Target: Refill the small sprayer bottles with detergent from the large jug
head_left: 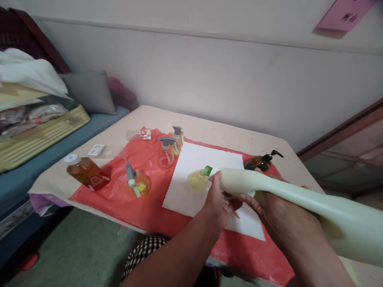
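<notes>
A large, smooth, pale green long-necked object (305, 195) stretches from the right edge toward the middle; its kind is unclear. My left hand (217, 203) is closed around its near end, thumb on top. My right hand (272, 207) wraps the neck from below, fingertips showing on the far side. Just beyond that end is a clear yellowish bottle (196, 181) with a green top (207, 171), over a white scallop-edged sheet (191, 199). A dark pump bottle (259, 162) lies tilted behind my right hand. Something thin and orange-brown (236, 215) shows below my left hand.
Red plastic sheeting (155, 203) covers part of the table (203, 124). On it stand a yellow-filled spray bottle (140, 184), a clear spray bottle (165, 156) and another spray bottle (178, 140). An amber bottle (88, 173) leans at the left. A bed (98, 125) adjoins the table.
</notes>
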`<state>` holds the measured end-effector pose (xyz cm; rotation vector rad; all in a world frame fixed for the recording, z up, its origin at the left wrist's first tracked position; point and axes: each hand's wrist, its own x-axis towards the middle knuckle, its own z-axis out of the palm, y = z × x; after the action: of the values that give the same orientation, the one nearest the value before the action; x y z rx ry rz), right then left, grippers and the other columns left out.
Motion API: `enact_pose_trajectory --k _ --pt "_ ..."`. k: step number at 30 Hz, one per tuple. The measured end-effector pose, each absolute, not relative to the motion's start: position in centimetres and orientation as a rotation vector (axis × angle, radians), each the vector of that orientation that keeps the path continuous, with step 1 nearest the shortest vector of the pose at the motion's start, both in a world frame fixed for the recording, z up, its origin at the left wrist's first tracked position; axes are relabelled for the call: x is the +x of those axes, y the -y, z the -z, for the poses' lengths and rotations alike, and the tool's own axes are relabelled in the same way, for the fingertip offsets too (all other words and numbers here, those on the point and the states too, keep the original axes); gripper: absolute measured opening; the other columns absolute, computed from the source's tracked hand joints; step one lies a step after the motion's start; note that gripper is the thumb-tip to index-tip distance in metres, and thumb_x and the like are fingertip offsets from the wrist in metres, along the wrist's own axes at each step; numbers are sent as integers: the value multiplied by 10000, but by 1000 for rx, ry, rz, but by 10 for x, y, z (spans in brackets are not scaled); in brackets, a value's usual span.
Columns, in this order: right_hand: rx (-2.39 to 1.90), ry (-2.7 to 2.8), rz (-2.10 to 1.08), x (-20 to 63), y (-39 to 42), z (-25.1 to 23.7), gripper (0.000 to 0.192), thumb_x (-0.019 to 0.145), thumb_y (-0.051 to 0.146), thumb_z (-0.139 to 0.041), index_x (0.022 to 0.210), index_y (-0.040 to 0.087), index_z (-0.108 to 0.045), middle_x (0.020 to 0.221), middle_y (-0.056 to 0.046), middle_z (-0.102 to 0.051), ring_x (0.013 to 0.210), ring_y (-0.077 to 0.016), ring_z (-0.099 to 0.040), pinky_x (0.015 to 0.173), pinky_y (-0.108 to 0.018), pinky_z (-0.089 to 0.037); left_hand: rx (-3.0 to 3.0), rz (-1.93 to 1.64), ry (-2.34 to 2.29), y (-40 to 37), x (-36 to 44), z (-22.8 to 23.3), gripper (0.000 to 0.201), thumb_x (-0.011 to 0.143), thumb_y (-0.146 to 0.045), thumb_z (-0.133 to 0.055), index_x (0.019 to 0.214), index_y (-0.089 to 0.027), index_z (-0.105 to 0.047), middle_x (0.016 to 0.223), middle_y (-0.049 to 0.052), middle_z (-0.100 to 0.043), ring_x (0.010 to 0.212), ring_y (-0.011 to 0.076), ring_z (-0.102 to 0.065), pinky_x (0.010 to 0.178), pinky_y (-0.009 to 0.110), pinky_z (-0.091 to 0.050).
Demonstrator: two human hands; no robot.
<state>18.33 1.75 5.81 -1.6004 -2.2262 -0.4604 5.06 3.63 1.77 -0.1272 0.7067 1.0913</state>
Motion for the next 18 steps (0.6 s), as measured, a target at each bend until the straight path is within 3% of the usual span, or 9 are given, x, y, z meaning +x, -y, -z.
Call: enact_pose_trajectory --k 5,10,15,18 --pt "-1555 2338 814 186 -19 -59 736 1001 653 -308 1417 99 -559 1142 -229 -683 1044 -402 -637 834 -551 -513 -133 -1089 -702 -37 51 -17 550 943 -603 -514 1167 -117 -635 1022 131 -651 790 193 -645 693 289 -574" --pt "-1519 2324 837 184 -21 -63 699 1010 641 -281 1285 108 -640 1093 -224 -691 1039 -389 -643 791 -505 -506 -117 -1100 -717 -38 53 -14 525 940 -608 -519 1156 -145 -639 999 112 -649 833 208 -662 699 291 -576" --pt "-1578 2366 800 187 -22 -64 713 1002 668 -240 1182 138 -682 1064 -205 -701 867 -331 -657 741 -468 -512 -132 -1108 -767 -38 54 -15 498 937 -591 -541 1145 -149 -638 975 100 -643 814 199 -655 691 287 -572" --pt "-1565 2363 751 190 -21 -62 758 992 691 -210 1178 129 -684 1117 -227 -696 900 -347 -662 765 -481 -521 -136 -1109 -786 -37 55 -17 494 942 -581 -540 1155 -145 -634 981 104 -647 816 198 -656 698 291 -572"
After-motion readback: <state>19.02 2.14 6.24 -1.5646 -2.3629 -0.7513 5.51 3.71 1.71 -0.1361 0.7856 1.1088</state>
